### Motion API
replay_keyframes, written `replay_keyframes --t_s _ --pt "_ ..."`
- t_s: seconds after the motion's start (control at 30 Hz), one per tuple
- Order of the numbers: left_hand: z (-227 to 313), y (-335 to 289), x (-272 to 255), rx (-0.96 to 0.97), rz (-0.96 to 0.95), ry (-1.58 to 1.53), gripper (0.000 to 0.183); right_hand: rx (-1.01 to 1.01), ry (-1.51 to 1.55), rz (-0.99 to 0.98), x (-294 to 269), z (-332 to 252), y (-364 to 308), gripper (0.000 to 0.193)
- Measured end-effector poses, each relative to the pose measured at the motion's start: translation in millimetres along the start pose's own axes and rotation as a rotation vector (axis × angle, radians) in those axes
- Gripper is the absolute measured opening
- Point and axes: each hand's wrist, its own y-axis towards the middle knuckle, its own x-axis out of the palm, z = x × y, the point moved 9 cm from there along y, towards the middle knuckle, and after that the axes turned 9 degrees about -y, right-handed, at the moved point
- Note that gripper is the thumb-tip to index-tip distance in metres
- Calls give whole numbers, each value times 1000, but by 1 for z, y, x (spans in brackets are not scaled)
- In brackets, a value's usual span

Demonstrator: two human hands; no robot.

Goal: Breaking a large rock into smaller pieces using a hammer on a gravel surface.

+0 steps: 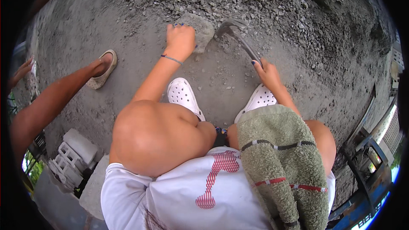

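Observation:
A large, flat grey stone [201, 29] lies on the dusty ground in front of me. My left hand [180, 40] is on its left side, fingers bent and closed against it; whether a smaller piece is under the fingers is hidden. My right hand [269, 76] grips the dark handle of a hammer [243, 43]. The hammer's curved metal head is just right of the stone, close to its edge. A bracelet circles my left wrist.
Loose gravel [255, 0] spreads beyond the stone. A person's leg [55, 98] with a beige clog [104, 70] stands at the left. Hollow blocks [70, 157] are stacked at the lower left. A green towel [277, 153] covers my right thigh; blue metalwork [362, 204] stands at the lower right.

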Motion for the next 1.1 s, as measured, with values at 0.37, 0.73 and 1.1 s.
replay_keyframes --t_s 0.37,0.73,1.1 --pt "2 -4 1 17 5 -9 32 423 426 -642 3 34 -96 33" --pt "-1 -3 5 4 -13 44 18 472 1066 -769 78 11 -88 32" --pt "-2 -3 8 -40 -10 21 45 168 1302 -363 -13 -31 25 29"
